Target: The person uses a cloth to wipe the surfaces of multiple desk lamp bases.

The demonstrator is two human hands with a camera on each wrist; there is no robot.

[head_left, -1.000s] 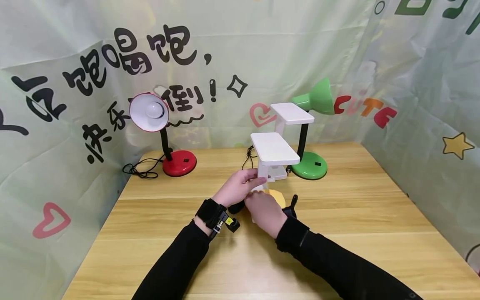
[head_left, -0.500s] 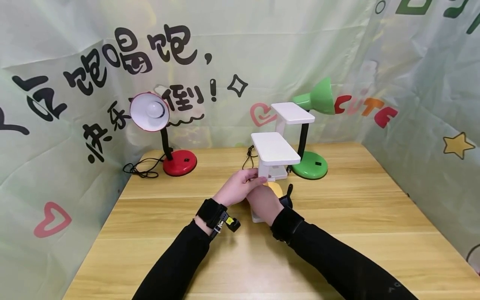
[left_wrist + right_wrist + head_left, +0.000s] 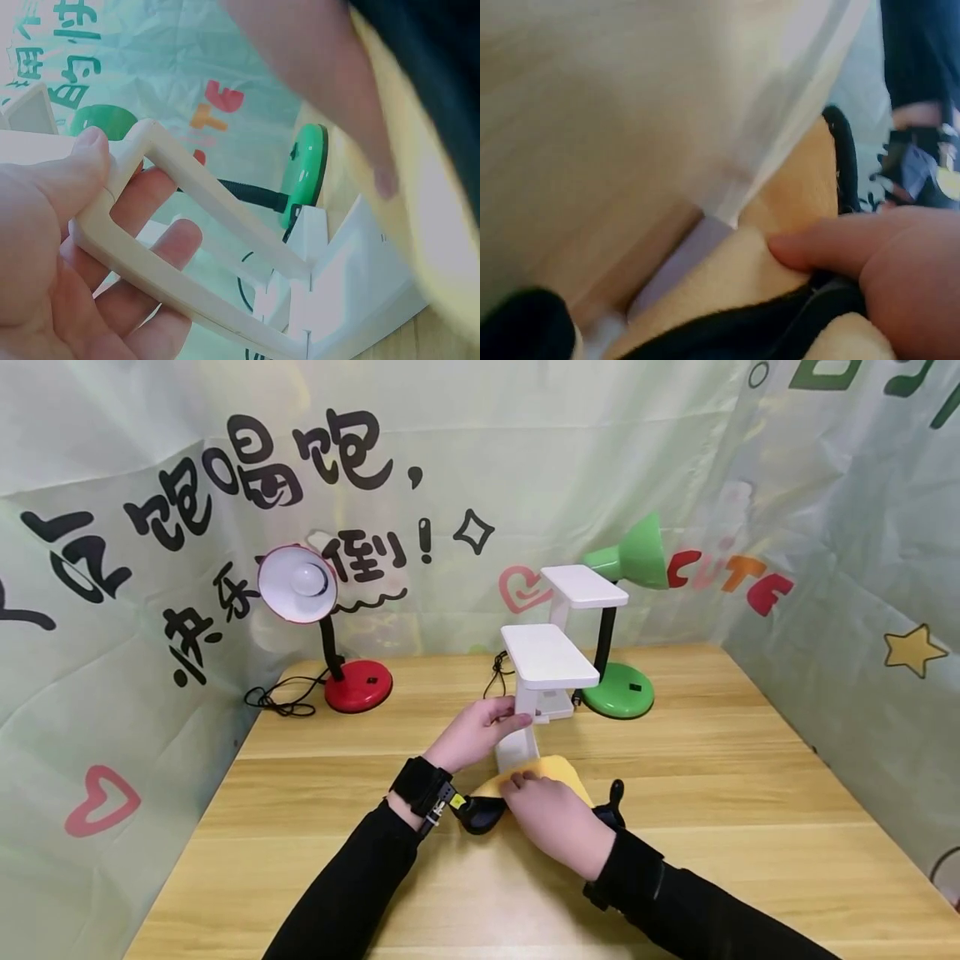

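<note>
Where the patterned backdrop meets the wooden worktop (image 3: 315, 877) at far left, a red desk lamp (image 3: 330, 635) stands on its round base, its white-lined shade turned toward the viewer and its black cord (image 3: 281, 700) coiled beside the base. Right of it, near the middle of the worktop, the left hand (image 3: 476, 732) grips the upright stem of the nearer white folding lamp (image 3: 542, 681); the left wrist view shows thumb and fingers (image 3: 161, 251) curled round the stem's hollow rectangular frame (image 3: 180, 259). This lamp stands upright, its flat head level above the hand, and its base lies beneath the yellow cloth (image 3: 551, 772). Just right of the left hand and lower, the right hand (image 3: 555, 814) presses the yellow cloth against the lamp's base, fingers bent over the fabric; the right wrist view shows a fingertip (image 3: 817, 247) pushing into the cloth (image 3: 795, 187) at the white base edge, so this hand is closed on the cloth. A black object (image 3: 480, 814) lies touching the cloth's left edge, between the two wrists; what it is cannot be told. Behind the held lamp stands a second white folding lamp (image 3: 581, 602), and just right of that a green desk lamp (image 3: 626, 610), its shade pointing left over the white heads and its round base resting on the worktop.
</note>
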